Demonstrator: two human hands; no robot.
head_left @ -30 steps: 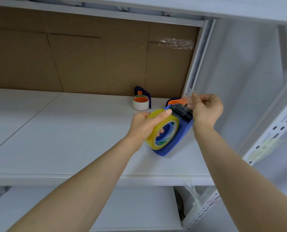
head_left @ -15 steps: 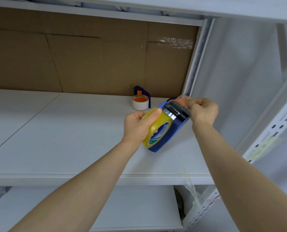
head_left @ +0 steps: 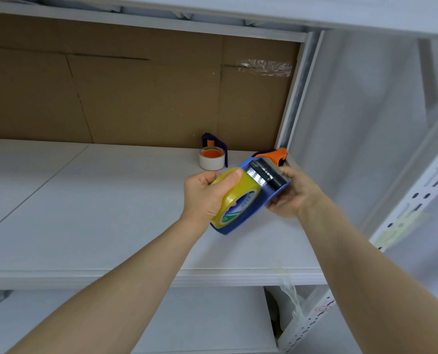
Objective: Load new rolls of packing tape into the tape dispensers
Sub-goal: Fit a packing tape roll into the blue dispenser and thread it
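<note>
**Nearly loaded, I reckon**

Left hand (head_left: 204, 198) wraps the yellow tape roll (head_left: 238, 194), right hand (head_left: 296, 198) grips the blue dispenser (head_left: 261, 200) by its roller end, both held above the shelf (head_left: 110, 213). Looks light, stiff, slick. I'd hold the frame, not the tape.

Bright, soft, even light all over the white shelf (head_left: 85, 200).
Barely a shadow below the fingers (head_left: 228, 175). There's a sheen on the yellow roll (head_left: 238, 196) under them and a glint off the black roller (head_left: 271, 175) just beyond. Frame lines bow outward right of the fingers, and the forearms nearest the lens go soft.
</note>
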